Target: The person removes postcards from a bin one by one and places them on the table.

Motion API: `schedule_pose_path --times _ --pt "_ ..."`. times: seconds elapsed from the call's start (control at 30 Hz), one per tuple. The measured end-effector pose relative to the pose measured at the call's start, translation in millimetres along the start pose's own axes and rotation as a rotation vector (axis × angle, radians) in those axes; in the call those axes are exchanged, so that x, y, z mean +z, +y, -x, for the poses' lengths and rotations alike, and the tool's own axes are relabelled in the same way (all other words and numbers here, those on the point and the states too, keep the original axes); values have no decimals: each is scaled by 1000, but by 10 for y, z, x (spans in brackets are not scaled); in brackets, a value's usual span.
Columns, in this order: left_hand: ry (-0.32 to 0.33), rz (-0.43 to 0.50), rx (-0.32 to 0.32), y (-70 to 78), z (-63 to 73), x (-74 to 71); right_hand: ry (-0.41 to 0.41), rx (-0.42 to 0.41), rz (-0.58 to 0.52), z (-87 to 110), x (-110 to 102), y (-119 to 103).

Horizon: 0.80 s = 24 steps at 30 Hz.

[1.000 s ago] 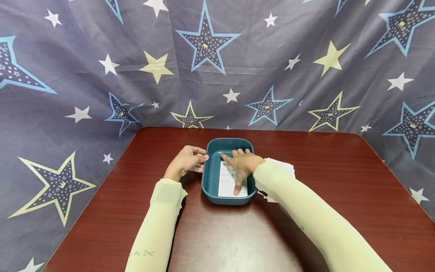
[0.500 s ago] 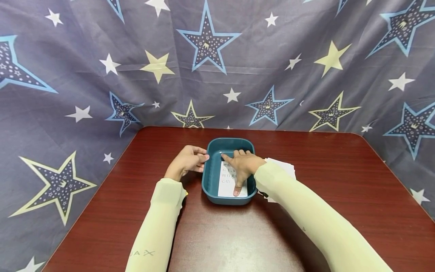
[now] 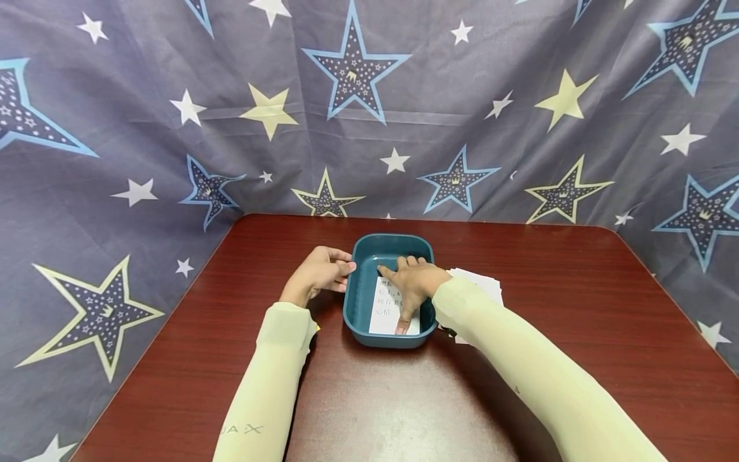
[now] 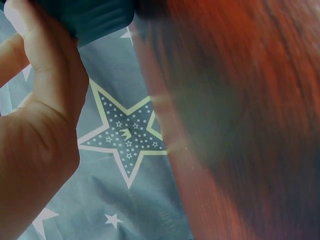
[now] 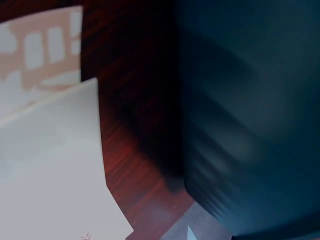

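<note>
A dark teal plastic bin (image 3: 360, 301) with rounded corners stands on the table. Inside it, a white card (image 3: 382, 316) printed with dark characters lies toward the near right side. My right hand (image 3: 412, 285) reaches in over the right wall, fingers and thumb spread across this card. Its thumb lies by the card's near edge, while the index finger reaches the far edge; the palm covers part of the print. My left hand (image 3: 316, 274) touches the bin's left wall from outside, fingertips right at the rim. In the left wrist view its fingers run up along the bin (image 4: 102, 20).
White cards (image 3: 487, 287) lie on the table right of the bin, partly under my right sleeve; one in the right wrist view (image 5: 47, 165) overlaps another with a pinkish print (image 5: 42, 50). A star-patterned curtain (image 3: 369, 147) hangs behind the reddish-brown table (image 3: 548, 289).
The card's far edge in the bin has shifted slightly toward me, under my right hand. Both hands and the bin stay nearly in place.
</note>
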<state>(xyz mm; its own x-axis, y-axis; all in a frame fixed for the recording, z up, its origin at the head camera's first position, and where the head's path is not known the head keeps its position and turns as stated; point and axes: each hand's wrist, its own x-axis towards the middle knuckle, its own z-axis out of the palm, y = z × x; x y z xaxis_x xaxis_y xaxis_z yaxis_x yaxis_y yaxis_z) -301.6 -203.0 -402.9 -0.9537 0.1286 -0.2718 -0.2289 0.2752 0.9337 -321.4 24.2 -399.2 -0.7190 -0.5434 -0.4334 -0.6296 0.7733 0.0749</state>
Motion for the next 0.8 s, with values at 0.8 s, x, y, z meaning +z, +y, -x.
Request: schedule_pose_path --times 0.8 --pt "5 -27 -25 38 27 9 245 -173 -374 63 -39 123"
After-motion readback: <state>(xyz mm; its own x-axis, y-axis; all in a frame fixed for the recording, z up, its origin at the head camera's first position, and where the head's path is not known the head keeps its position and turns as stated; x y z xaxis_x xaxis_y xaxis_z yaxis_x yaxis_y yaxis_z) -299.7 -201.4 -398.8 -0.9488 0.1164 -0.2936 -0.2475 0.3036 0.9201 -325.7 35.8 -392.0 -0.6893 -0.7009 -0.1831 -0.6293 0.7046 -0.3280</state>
